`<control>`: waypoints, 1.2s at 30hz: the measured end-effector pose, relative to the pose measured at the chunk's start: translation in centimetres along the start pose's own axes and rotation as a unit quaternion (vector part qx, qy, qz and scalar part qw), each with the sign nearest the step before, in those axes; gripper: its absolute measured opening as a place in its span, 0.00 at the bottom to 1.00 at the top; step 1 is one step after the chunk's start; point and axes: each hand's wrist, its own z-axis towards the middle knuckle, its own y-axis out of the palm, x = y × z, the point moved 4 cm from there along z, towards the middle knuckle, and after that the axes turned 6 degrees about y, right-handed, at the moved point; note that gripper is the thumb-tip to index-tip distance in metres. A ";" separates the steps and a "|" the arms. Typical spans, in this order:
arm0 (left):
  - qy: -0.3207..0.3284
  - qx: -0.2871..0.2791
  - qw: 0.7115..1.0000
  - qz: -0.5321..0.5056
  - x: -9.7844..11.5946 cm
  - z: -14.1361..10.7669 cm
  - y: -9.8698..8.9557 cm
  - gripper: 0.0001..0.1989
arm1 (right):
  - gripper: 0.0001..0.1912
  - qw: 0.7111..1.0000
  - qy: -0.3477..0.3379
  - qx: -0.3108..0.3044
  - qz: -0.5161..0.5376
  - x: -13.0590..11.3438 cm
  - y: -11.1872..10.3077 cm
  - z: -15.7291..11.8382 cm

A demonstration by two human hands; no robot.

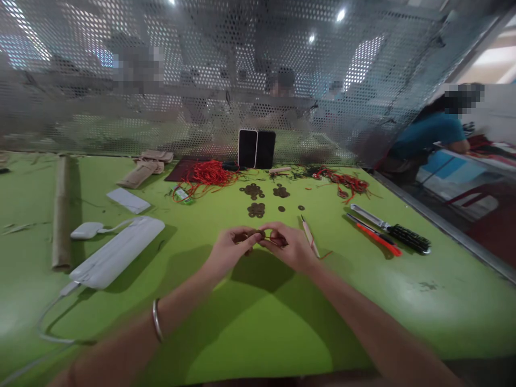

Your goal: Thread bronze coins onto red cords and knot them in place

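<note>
My left hand (233, 246) is closed on a small dark round coin (262, 235), pinched between thumb and fingertips above the green table. Just to its right, my right hand (289, 246) is closed with its fingertips at the coin, gripping a thin red cord (327, 253) whose loose end comes out past the hand. Beside that hand lies a pale-handled awl (309, 236) with a dark tip. Beyond both hands sit piles of similar coins (256, 209), and a single coin (281, 209) lies apart near another. What lies inside my curled fingers is hidden.
A white power strip (116, 252) and bamboo piece (62, 215) lie left. Red cords (212, 174) are heaped behind, before two upright phones (248, 149) and a perforated metal screen. An orange cutter (379, 239) and black-handled tool (409, 238) lie right. A person in blue (431, 131) sits beyond.
</note>
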 end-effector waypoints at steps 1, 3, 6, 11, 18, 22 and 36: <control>-0.001 0.010 1.000 0.006 0.1 0.0 -0.1 0.15 | 0.16 1.000 0.002 -0.006 -0.002 -0.1 0.0 0.1; 0.000 0.022 1.000 0.020 0.2 0.0 -0.2 0.15 | 0.16 1.000 0.003 -0.016 0.002 -0.3 -0.1 0.1; 0.004 0.026 0.999 0.033 0.2 -0.1 -0.2 0.14 | 0.13 1.000 0.004 -0.018 0.006 -0.5 -0.3 0.1; 0.003 0.020 0.999 0.043 -0.4 0.0 -0.4 0.16 | 0.12 0.999 -0.030 -0.009 -0.029 -0.6 -0.4 0.0; 0.007 -0.020 1.000 0.021 0.2 0.7 -1.1 0.17 | 0.12 0.996 -0.061 0.035 -0.059 -0.5 -0.9 -0.1; -0.004 -0.058 0.997 0.043 0.0 1.0 -1.1 0.17 | 0.13 0.996 -0.061 0.009 -0.061 -0.1 -0.4 -0.2; 0.019 0.028 0.995 0.093 0.6 1.9 -3.1 0.18 | 0.08 0.995 -0.049 0.024 -0.078 0.6 -2.8 0.2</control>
